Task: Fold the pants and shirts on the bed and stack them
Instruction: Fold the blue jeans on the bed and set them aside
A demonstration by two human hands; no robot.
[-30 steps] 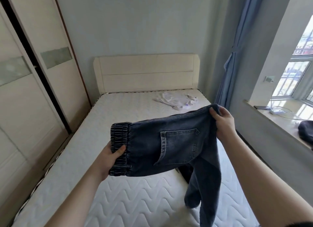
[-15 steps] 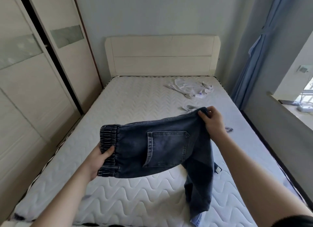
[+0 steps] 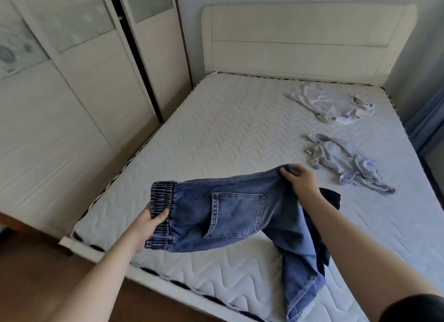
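Blue jeans [image 3: 230,213] with an elastic waistband and a back pocket hang just above the foot of the bed [image 3: 216,134]. My left hand [image 3: 149,225] grips the waistband at the left. My right hand [image 3: 300,180] pinches the seat edge at the right, and the legs droop onto the mattress below it. A dark garment [image 3: 332,198] shows partly behind my right forearm. A crumpled grey garment [image 3: 346,164] lies on the right side of the mattress. A white shirt [image 3: 334,105] lies rumpled near the headboard.
A cream headboard [image 3: 307,43] stands at the far end. Sliding wardrobe doors [image 3: 72,81] run along the left, with a narrow strip of wooden floor [image 3: 43,278] between them and the bed. A blue curtain [image 3: 430,115] hangs at the right edge.
The jeans have come down toward the mattress with both hands still gripping them. My view has tilted down and left, so the grey garment and the bed's near corner now show.
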